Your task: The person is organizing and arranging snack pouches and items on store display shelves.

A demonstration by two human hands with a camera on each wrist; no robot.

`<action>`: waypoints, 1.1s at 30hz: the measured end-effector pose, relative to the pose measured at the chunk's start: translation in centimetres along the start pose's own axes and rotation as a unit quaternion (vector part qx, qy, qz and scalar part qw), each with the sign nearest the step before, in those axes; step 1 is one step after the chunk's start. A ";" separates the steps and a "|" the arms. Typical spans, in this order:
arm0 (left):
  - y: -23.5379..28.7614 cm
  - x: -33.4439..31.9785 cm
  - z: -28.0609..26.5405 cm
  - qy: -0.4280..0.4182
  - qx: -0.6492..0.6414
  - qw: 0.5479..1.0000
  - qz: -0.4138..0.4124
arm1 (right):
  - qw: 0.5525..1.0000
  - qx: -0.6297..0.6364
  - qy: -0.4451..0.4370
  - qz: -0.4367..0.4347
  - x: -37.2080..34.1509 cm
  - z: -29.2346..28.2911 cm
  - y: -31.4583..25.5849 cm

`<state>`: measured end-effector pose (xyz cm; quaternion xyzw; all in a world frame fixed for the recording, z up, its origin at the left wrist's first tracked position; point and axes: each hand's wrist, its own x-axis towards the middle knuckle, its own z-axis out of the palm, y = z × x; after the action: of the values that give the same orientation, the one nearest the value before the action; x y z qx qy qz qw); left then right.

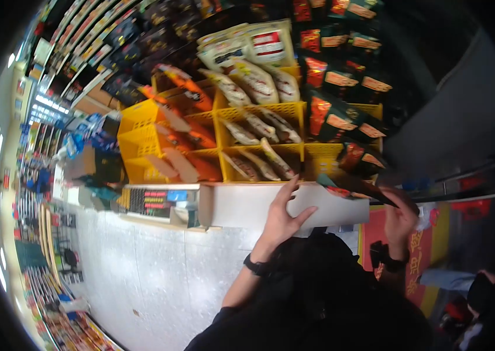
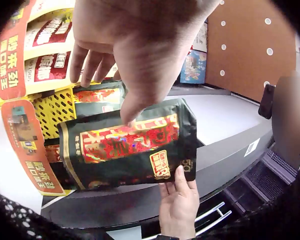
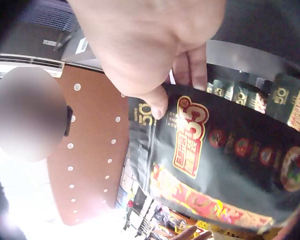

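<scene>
My right hand (image 1: 401, 217) pinches the end of a dark green snack pouch (image 2: 120, 172) with a red and gold panel. In the right wrist view its thumb presses on the dark face of the pouch beside a printed "50". My left hand (image 1: 281, 217) is at the front of the yellow crate, fingers extended and thumb spread, with nothing gripped. From the left wrist the left thumb overlaps the pouch's upper edge. Similar dark pouches (image 1: 332, 120) stand in the right column of the crate, and cream pouches (image 1: 255, 82) fill the middle one.
The yellow crate (image 1: 139, 131) has several compartments, with orange packets (image 1: 189, 93) on the left. A white ledge (image 1: 236, 205) runs along its front. Small boxes sit in a low display case (image 1: 154, 202) at left. A red and yellow mat (image 1: 417, 257) lies on the right, near another person (image 1: 464, 286).
</scene>
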<state>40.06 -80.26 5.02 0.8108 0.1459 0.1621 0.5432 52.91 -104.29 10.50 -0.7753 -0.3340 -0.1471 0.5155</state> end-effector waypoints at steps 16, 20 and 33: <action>-9.6 -12.4 -13.4 0.161 0.114 0.974 -0.112 | 0.909 0.147 -0.374 -0.108 1.0 22.0 -7.0; -10.5 -13.8 -15.2 0.238 0.165 0.933 -0.215 | 0.903 0.167 -0.371 -0.140 1.2 29.9 -8.3; -15.5 -12.4 -14.7 0.326 0.236 0.880 -0.251 | 0.928 0.164 -0.322 -0.094 0.4 27.5 -7.8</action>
<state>21.72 -67.41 -5.39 0.7524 0.5474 0.2362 0.2801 44.79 -77.57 4.45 -0.6503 -0.5728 0.1192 0.4845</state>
